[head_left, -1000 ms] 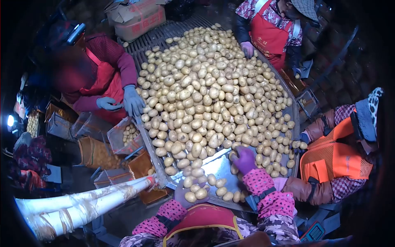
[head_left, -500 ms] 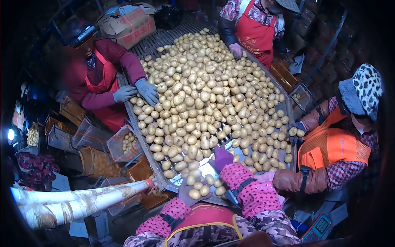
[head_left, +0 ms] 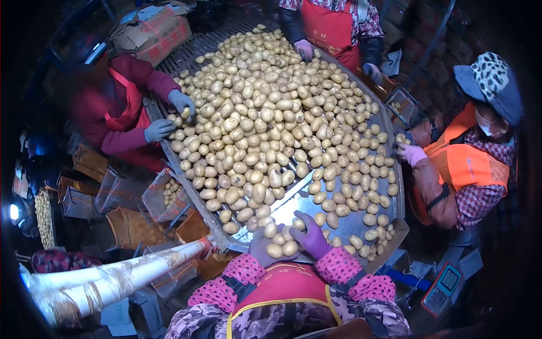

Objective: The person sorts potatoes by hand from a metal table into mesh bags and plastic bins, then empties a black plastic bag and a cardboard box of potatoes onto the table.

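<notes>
A big heap of potatoes (head_left: 265, 118) covers the slatted metal table (head_left: 333, 198). At its near edge my left hand (head_left: 262, 246), in a purple glove, cups several potatoes (head_left: 282, 242) from the left side. My right hand (head_left: 311, 234), also purple-gloved, curls round the right side of the same group, its fingers on a potato at the top. Bare metal shows just beyond my hands, with loose potatoes to the right of them.
Co-workers stand at the left (head_left: 130, 107), the far side (head_left: 333, 28) and the right (head_left: 468, 152). White wrapped poles (head_left: 124, 277) lie at the lower left, near bins (head_left: 164, 198). A cardboard box (head_left: 152, 34) sits at the far left; a scale (head_left: 443, 288) is lower right.
My right hand has drawn back from the heap to the potatoes beside my left hand. The right co-worker's arm has pulled away from beside my right arm. The view has shifted.
</notes>
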Tool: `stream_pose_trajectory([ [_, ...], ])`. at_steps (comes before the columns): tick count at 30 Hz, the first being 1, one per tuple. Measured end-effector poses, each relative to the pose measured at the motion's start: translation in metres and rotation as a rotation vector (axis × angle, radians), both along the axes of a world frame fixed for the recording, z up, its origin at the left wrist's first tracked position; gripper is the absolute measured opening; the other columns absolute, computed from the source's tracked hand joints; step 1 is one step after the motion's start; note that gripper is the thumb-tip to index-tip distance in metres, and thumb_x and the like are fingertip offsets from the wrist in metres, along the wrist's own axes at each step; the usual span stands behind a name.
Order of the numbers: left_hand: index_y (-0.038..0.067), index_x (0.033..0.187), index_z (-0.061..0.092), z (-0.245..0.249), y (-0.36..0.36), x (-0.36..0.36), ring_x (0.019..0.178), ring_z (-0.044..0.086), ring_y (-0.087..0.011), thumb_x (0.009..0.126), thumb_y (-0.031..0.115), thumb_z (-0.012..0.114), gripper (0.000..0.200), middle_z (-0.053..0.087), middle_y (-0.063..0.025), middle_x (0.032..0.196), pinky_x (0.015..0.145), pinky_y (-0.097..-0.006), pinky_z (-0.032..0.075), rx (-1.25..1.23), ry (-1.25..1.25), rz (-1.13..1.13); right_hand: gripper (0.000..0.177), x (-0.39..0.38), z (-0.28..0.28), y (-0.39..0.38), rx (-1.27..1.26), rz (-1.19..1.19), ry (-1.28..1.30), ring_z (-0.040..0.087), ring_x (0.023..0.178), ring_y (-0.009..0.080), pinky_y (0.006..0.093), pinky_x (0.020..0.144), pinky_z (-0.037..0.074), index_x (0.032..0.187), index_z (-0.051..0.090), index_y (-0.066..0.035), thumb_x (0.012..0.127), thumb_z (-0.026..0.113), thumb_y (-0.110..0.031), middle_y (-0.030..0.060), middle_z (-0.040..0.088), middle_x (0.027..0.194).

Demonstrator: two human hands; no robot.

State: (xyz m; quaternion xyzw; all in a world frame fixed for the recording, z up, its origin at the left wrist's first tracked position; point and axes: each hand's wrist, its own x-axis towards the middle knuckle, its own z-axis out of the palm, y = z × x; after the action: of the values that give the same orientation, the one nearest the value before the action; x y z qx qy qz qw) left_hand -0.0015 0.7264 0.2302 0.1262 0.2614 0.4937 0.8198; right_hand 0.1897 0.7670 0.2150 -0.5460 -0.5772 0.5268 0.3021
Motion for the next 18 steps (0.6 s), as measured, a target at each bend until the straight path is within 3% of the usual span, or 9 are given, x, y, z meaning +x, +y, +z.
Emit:
stream_pose_trajectory([
  [1, 0.014, 0.113, 0.055, -0.021, 0.000, 0.001, 0.090, 0.055, -0.0232, 0.109, 0.035, 0.046, 0.023, 0.058, -0.0068, 0.107, 0.082, -0.0398, 0.048, 0.236, 0.434, -0.076, 0.058, -0.002, 0.003, -0.008, 0.046, -0.038, -0.011, 0.057, 0.136, 0.0349, 0.0442, 0.114, 0.047, 0.145, 0.057, 0.001, 0.092, 0.074, -0.017, 0.0220, 0.058, 0.146],
  [5, 0.010, 0.116, 0.055, -0.065, -0.009, 0.004, 0.090, 0.058, -0.0202, 0.106, 0.030, 0.053, 0.023, 0.058, -0.0051, 0.109, 0.082, -0.0329, 0.050, 0.336, 0.815, -0.274, 0.042, 0.000, -0.012, -0.028, 0.290, -0.162, -0.129, 0.062, 0.129, 0.0336, 0.0425, 0.108, 0.051, 0.137, 0.063, 0.001, 0.097, 0.068, -0.009, 0.0199, 0.061, 0.141],
  [6, 0.008, 0.118, 0.055, -0.050, -0.008, 0.008, 0.092, 0.060, -0.0195, 0.106, 0.028, 0.055, 0.023, 0.058, -0.0043, 0.109, 0.083, -0.0320, 0.051, 0.350, 0.857, -0.304, 0.040, 0.002, -0.016, -0.031, 0.363, -0.182, -0.174, 0.063, 0.126, 0.0328, 0.0415, 0.106, 0.053, 0.136, 0.064, 0.000, 0.097, 0.067, -0.008, 0.0190, 0.061, 0.139],
  [8, 0.007, 0.122, 0.055, -0.048, -0.007, 0.009, 0.096, 0.061, -0.0197, 0.107, 0.026, 0.056, 0.025, 0.059, -0.0043, 0.112, 0.083, -0.0312, 0.053, 0.220, 0.485, -0.309, 0.037, 0.007, -0.019, -0.038, 0.263, -0.193, -0.054, 0.064, 0.124, 0.0310, 0.0399, 0.104, 0.054, 0.133, 0.066, 0.001, 0.096, 0.066, -0.007, 0.0184, 0.062, 0.138],
  [12, 0.003, 0.135, 0.052, -0.087, -0.013, 0.024, 0.100, 0.062, -0.0280, 0.112, 0.027, 0.051, 0.034, 0.061, -0.0110, 0.123, 0.078, -0.0312, 0.059, -0.278, -0.917, -0.196, 0.037, 0.025, 0.002, -0.020, -0.182, -0.156, 0.232, 0.064, 0.123, 0.0301, 0.0395, 0.106, 0.053, 0.129, 0.067, 0.004, 0.094, 0.068, -0.009, 0.0190, 0.065, 0.133],
  [14, 0.001, 0.138, 0.051, -0.036, 0.002, 0.025, 0.098, 0.063, -0.0309, 0.111, 0.031, 0.053, 0.041, 0.061, -0.0134, 0.127, 0.078, -0.0316, 0.060, -0.214, -1.040, -0.312, 0.039, 0.031, -0.001, -0.007, -0.115, -0.156, 0.085, 0.065, 0.121, 0.0282, 0.0385, 0.104, 0.053, 0.131, 0.067, 0.004, 0.094, 0.069, -0.009, 0.0183, 0.067, 0.130],
  [15, 0.002, 0.139, 0.053, -0.044, 0.008, 0.010, 0.094, 0.059, -0.0152, 0.111, 0.032, 0.046, 0.042, 0.058, -0.0040, 0.116, 0.077, -0.0320, 0.051, -0.131, -0.148, -0.283, 0.040, 0.030, -0.003, -0.002, -0.081, -0.163, 0.018, 0.065, 0.120, 0.0272, 0.0380, 0.104, 0.053, 0.131, 0.067, 0.004, 0.094, 0.069, -0.010, 0.0179, 0.067, 0.128],
  [18, 0.003, 0.137, 0.054, 0.044, 0.030, 0.019, 0.096, 0.058, -0.0169, 0.112, 0.032, 0.043, 0.040, 0.058, -0.0042, 0.116, 0.080, -0.0353, 0.051, -0.350, -0.027, -0.238, 0.043, 0.022, 0.031, 0.011, 0.063, -0.381, 0.045, 0.067, 0.116, 0.0240, 0.0354, 0.102, 0.054, 0.139, 0.064, -0.001, 0.097, 0.068, -0.010, 0.0134, 0.071, 0.122],
])
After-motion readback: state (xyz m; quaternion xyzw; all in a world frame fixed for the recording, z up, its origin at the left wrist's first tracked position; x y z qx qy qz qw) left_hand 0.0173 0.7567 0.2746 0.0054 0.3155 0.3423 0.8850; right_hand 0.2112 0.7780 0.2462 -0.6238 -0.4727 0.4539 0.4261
